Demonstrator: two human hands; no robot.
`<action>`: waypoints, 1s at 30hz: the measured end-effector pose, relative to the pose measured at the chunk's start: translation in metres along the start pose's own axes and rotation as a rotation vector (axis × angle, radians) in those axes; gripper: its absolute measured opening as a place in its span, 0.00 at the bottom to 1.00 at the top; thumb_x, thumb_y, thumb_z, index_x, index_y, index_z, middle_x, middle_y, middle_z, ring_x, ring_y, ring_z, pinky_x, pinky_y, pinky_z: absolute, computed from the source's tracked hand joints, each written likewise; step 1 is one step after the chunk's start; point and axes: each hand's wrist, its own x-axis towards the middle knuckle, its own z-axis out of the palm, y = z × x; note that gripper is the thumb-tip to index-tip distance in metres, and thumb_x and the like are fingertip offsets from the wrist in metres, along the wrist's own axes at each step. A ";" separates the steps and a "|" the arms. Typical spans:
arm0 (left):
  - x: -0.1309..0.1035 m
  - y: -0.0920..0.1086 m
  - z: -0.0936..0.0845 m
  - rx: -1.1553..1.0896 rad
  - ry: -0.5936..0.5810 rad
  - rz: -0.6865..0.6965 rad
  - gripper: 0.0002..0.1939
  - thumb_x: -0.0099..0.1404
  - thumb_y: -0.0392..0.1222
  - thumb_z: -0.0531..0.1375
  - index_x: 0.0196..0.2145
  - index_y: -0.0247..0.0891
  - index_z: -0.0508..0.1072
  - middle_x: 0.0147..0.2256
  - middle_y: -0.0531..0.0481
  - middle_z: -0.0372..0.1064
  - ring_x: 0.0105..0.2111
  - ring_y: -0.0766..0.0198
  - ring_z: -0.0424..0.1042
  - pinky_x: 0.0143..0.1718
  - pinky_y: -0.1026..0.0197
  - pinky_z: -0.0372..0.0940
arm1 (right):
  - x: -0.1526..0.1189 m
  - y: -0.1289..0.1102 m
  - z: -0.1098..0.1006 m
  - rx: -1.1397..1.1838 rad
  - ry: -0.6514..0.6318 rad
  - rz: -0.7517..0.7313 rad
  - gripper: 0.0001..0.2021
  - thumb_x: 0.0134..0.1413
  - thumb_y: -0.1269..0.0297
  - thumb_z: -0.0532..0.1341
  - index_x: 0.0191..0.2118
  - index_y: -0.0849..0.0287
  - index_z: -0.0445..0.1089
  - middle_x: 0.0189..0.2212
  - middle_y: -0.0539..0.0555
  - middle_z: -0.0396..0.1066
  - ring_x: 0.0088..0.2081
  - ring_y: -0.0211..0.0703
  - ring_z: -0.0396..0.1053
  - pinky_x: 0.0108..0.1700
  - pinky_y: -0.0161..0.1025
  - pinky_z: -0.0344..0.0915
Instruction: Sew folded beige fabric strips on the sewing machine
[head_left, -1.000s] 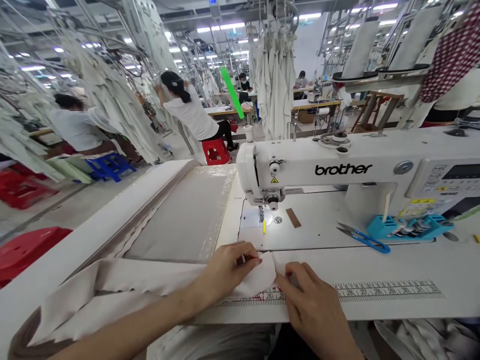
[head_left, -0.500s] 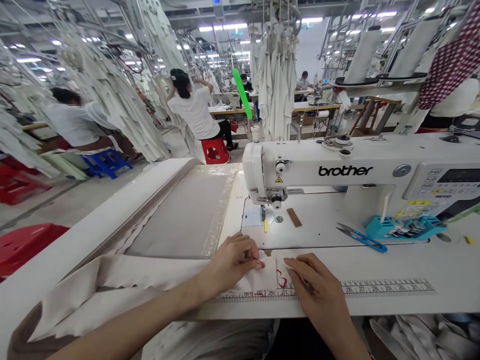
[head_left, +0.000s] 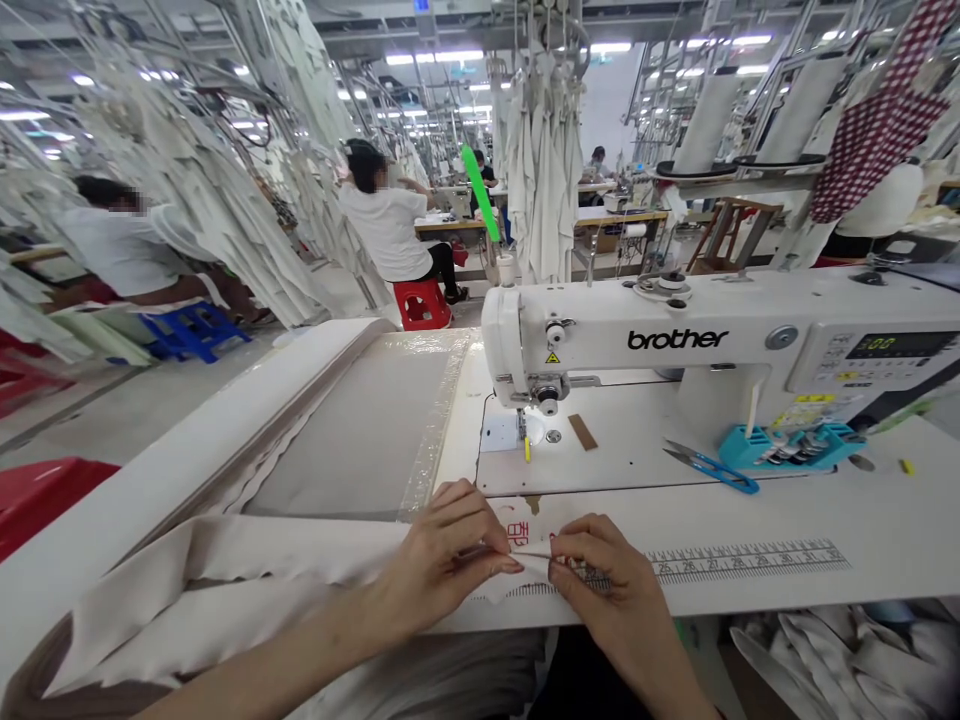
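Note:
A pale beige piece of fabric (head_left: 345, 545) runs from the left of the table to the ruler strip at the front edge. My left hand (head_left: 461, 545) pinches its right end between thumb and fingers. Close beside it, my right hand (head_left: 600, 565) is closed on the same end, thumb against forefinger. A short folded bit of cloth stretches between the two hands. Just behind them, red handwritten marks (head_left: 517, 532) show on the tabletop. The sewing machine (head_left: 645, 335) stands beyond, its presser foot (head_left: 523, 425) away from the fabric.
Blue thread snips (head_left: 712, 468) lie right of the needle area, near a turquoise bobbin holder (head_left: 787, 450). A brown strip (head_left: 583, 432) rests on the machine bed. The printed ruler (head_left: 750, 562) lines the front edge. Co-workers sit farther back among hanging garments (head_left: 540, 170).
The fabric end, flat on the ruler before, is now lifted and folded between my hands. My right hand has moved left onto it. The machine's display now shows lit digits.

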 end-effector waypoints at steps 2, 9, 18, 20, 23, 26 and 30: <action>-0.001 0.003 -0.003 -0.001 0.019 0.015 0.09 0.68 0.43 0.61 0.30 0.38 0.71 0.26 0.53 0.70 0.31 0.64 0.65 0.34 0.62 0.61 | -0.003 -0.001 0.008 0.075 0.036 0.030 0.07 0.49 0.71 0.61 0.29 0.53 0.76 0.29 0.49 0.70 0.33 0.40 0.69 0.36 0.34 0.64; -0.027 0.030 -0.009 0.380 0.230 0.276 0.12 0.68 0.53 0.59 0.40 0.42 0.71 0.35 0.48 0.75 0.37 0.59 0.72 0.51 0.51 0.61 | -0.023 -0.009 0.038 0.467 0.116 0.303 0.11 0.61 0.55 0.59 0.34 0.56 0.70 0.25 0.48 0.70 0.26 0.38 0.68 0.30 0.33 0.66; -0.032 0.036 -0.008 0.170 0.222 0.180 0.06 0.72 0.36 0.53 0.38 0.40 0.70 0.30 0.52 0.75 0.30 0.64 0.73 0.39 0.59 0.67 | -0.040 0.007 0.052 0.493 0.222 0.374 0.13 0.47 0.52 0.69 0.37 0.52 0.79 0.26 0.52 0.77 0.32 0.47 0.74 0.35 0.40 0.72; -0.030 0.038 -0.011 -0.042 0.228 -0.089 0.12 0.74 0.39 0.49 0.33 0.39 0.67 0.24 0.54 0.68 0.23 0.68 0.67 0.27 0.65 0.64 | -0.042 0.002 0.055 0.469 0.239 0.380 0.11 0.47 0.52 0.69 0.34 0.53 0.79 0.24 0.50 0.75 0.29 0.43 0.71 0.33 0.36 0.70; -0.017 0.038 -0.013 -0.330 0.180 -0.486 0.21 0.73 0.51 0.47 0.26 0.39 0.62 0.20 0.57 0.57 0.20 0.70 0.56 0.20 0.67 0.55 | -0.044 -0.013 0.061 0.433 0.234 0.371 0.11 0.49 0.52 0.68 0.30 0.54 0.77 0.24 0.49 0.72 0.27 0.38 0.66 0.31 0.33 0.65; -0.003 0.031 -0.015 -0.621 -0.053 -0.601 0.28 0.61 0.66 0.56 0.22 0.38 0.59 0.21 0.57 0.53 0.21 0.70 0.52 0.21 0.67 0.52 | -0.045 -0.025 0.059 0.394 0.182 0.342 0.13 0.52 0.50 0.65 0.31 0.54 0.77 0.23 0.49 0.70 0.27 0.38 0.64 0.32 0.33 0.62; -0.003 0.019 -0.017 -0.782 -0.174 -0.660 0.26 0.51 0.61 0.68 0.27 0.36 0.65 0.22 0.57 0.58 0.23 0.70 0.55 0.24 0.67 0.51 | -0.047 -0.026 0.052 0.374 0.105 0.307 0.12 0.53 0.51 0.64 0.29 0.54 0.76 0.24 0.48 0.69 0.28 0.38 0.64 0.31 0.33 0.60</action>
